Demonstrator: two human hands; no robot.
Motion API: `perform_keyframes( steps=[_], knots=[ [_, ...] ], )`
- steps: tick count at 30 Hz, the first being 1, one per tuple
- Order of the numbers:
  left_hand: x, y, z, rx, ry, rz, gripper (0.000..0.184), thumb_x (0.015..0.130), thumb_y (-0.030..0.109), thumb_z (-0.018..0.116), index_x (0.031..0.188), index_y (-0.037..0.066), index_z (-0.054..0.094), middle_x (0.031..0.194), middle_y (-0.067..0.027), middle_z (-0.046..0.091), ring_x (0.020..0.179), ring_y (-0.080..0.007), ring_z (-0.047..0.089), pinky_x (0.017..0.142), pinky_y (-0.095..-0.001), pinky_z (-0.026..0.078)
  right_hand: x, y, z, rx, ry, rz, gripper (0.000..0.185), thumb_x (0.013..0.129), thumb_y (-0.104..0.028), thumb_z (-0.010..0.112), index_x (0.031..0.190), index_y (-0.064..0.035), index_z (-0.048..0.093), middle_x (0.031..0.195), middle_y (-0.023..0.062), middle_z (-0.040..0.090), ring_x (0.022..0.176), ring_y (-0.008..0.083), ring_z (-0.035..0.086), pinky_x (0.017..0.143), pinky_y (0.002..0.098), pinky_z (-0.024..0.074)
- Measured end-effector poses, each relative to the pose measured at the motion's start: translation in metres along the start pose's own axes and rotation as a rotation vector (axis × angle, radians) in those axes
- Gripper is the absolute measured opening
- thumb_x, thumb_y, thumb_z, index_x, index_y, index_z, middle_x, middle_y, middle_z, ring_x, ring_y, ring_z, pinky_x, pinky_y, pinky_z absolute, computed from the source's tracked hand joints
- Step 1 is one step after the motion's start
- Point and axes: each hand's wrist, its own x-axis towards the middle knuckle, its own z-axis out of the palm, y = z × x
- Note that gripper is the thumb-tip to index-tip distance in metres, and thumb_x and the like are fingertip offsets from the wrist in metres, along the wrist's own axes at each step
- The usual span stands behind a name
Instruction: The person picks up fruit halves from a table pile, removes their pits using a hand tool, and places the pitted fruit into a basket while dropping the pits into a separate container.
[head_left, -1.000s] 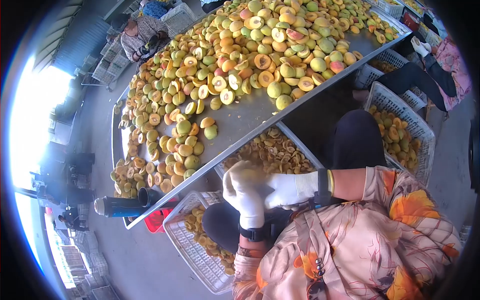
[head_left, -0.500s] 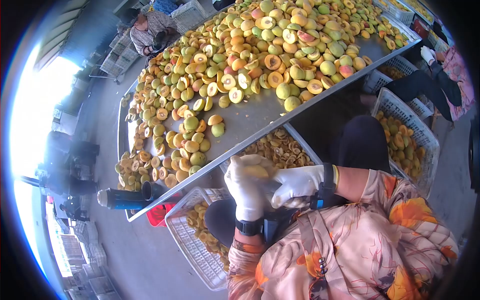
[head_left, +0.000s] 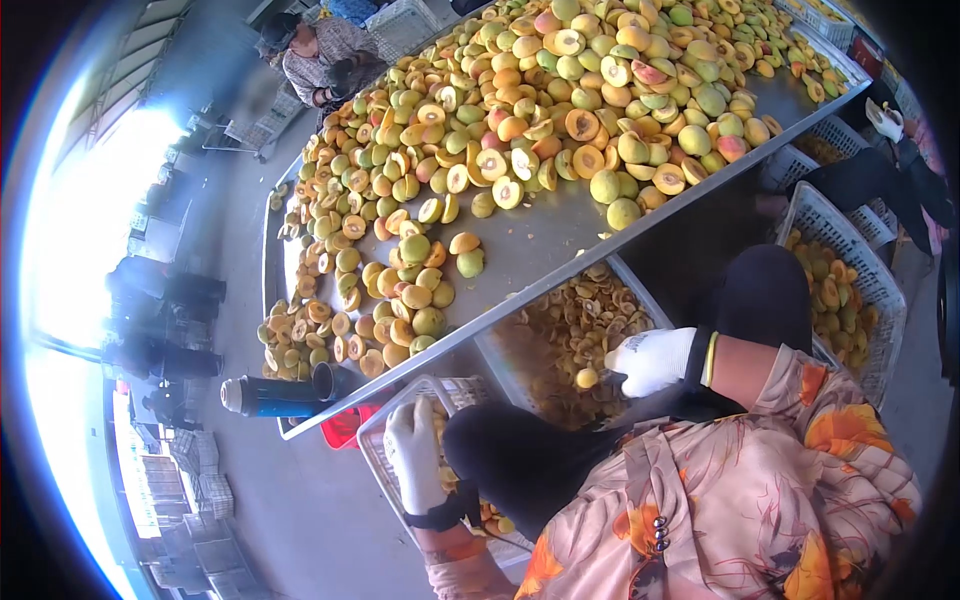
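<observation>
My left hand (head_left: 415,455), in a white glove, reaches over the left white basket (head_left: 375,445), its fingers stretched out. Yellow cut fruit lies in that basket, partly hidden by the hand and my leg. My right hand (head_left: 655,362), also gloved, is above the middle crate (head_left: 640,285), with curled fingers; what they hold, if anything, is hidden. Just off its fingertips shows a round yellow piece of fruit (head_left: 587,378). Small brownish-yellow fruit pieces (head_left: 575,340) fill the middle crate. Beyond my hands, apricot-like fruit (head_left: 470,150), many halved, is heaped on the metal table (head_left: 510,255).
The table's raised metal edge (head_left: 600,250) runs diagonally before me. A blue cylinder (head_left: 275,396) projects by its left corner, near a red object (head_left: 343,428). A white basket of fruit (head_left: 890,290) stands to the right. One co-worker (head_left: 325,65) is across the table; another (head_left: 905,165) is at right.
My hands were together around a yellow fruit and have parted. The left has moved down and left over the basket, the right rightward to the middle crate. The view has shifted slightly.
</observation>
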Motion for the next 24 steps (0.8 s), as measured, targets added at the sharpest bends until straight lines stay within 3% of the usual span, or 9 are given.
perform_keyframes(
  steps=[2,4,7,12,15,18,21,23,24],
  knots=[
    [0.008,-0.017,-0.001,0.642,0.247,0.255,0.033,0.092,0.024,0.069,0.114,-0.001,0.071,0.107,-0.022,0.07,0.094,-0.0302,0.069,0.086,-0.0394,0.053,-0.002,0.003,-0.005,0.072,0.039,0.061,0.033,0.083,-0.02,0.062,0.107,0.0021,0.064,0.087,0.0223,0.071,0.091,0.0401,0.07,0.078,0.0492,0.0522],
    [0.042,-0.009,0.009,0.37,0.184,0.25,0.036,0.09,0.023,0.072,0.117,0.0,0.07,0.114,-0.0204,0.067,0.104,-0.0352,0.064,0.092,-0.0433,0.05,0.004,-0.006,-0.012,0.133,0.045,0.2,0.034,0.086,-0.022,0.06,0.111,0.0005,0.063,0.093,0.0209,0.072,0.089,0.0401,0.071,0.076,0.05,0.054],
    [0.107,0.046,0.047,-0.02,0.037,0.267,0.043,0.088,0.024,0.075,0.123,0.001,0.067,0.116,-0.0216,0.066,0.111,-0.0371,0.062,0.097,-0.0455,0.049,0.024,0.027,0.016,-0.295,-0.088,0.203,0.028,0.087,-0.013,0.061,0.11,0.0,0.071,0.101,0.0204,0.075,0.096,0.0367,0.074,0.083,0.0469,0.0577],
    [0.197,0.113,0.134,0.277,-0.014,0.657,0.05,0.087,0.027,0.072,0.13,0.002,0.063,0.123,-0.0233,0.064,0.115,-0.0408,0.059,0.098,-0.0492,0.048,0.023,0.024,0.009,-0.151,-0.039,0.168,0.025,0.089,-0.015,0.057,0.108,-0.0023,0.067,0.098,0.0193,0.074,0.091,0.0381,0.073,0.079,0.0497,0.0563],
    [0.228,0.118,0.159,0.514,-0.282,0.497,0.046,0.089,0.029,0.071,0.126,0.002,0.065,0.12,-0.023,0.065,0.113,-0.0404,0.061,0.099,-0.0489,0.048,0.021,0.012,0.001,-0.076,0.015,0.16,0.025,0.091,-0.017,0.057,0.109,-0.0028,0.068,0.099,0.0175,0.074,0.091,0.0379,0.073,0.078,0.0492,0.0565],
    [0.231,0.104,0.162,0.256,-0.098,0.493,0.043,0.091,0.03,0.07,0.122,0.001,0.066,0.119,-0.0246,0.067,0.108,-0.0415,0.064,0.095,-0.0475,0.05,0.015,0.013,0.006,-0.179,0.028,0.11,0.029,0.091,-0.018,0.058,0.115,-0.0026,0.066,0.102,0.0174,0.074,0.093,0.0375,0.073,0.079,0.0486,0.0568],
    [0.195,0.105,0.133,-0.505,-0.264,0.197,0.042,0.097,0.03,0.064,0.126,-0.001,0.066,0.114,-0.0133,0.069,0.095,-0.0226,0.07,0.07,-0.0335,0.056,0.012,0.02,0.0,-0.338,-0.184,0.213,0.04,0.089,-0.017,0.06,0.126,-0.0027,0.062,0.107,0.0192,0.074,0.098,0.036,0.072,0.081,0.0467,0.0575],
    [0.161,0.102,0.112,-0.975,-0.405,-0.053,0.033,0.102,0.019,0.057,0.13,0.003,0.064,0.114,-0.011,0.068,0.095,-0.0177,0.068,0.063,-0.0281,0.054,0.004,-0.001,-0.023,-0.161,-0.004,0.183,0.036,0.089,-0.017,0.061,0.122,-0.0033,0.062,0.104,0.0204,0.073,0.096,0.0374,0.072,0.079,0.0473,0.057],
    [0.132,0.107,0.102,-0.824,-0.398,0.104,0.032,0.104,0.013,0.052,0.133,0.002,0.062,0.114,-0.0107,0.07,0.095,-0.0159,0.068,0.064,-0.0255,0.054,0.001,-0.008,-0.027,-0.071,0.079,0.17,0.034,0.088,-0.016,0.062,0.12,-0.0036,0.062,0.102,0.0209,0.073,0.094,0.0381,0.072,0.078,0.0475,0.0567]
  ],
)
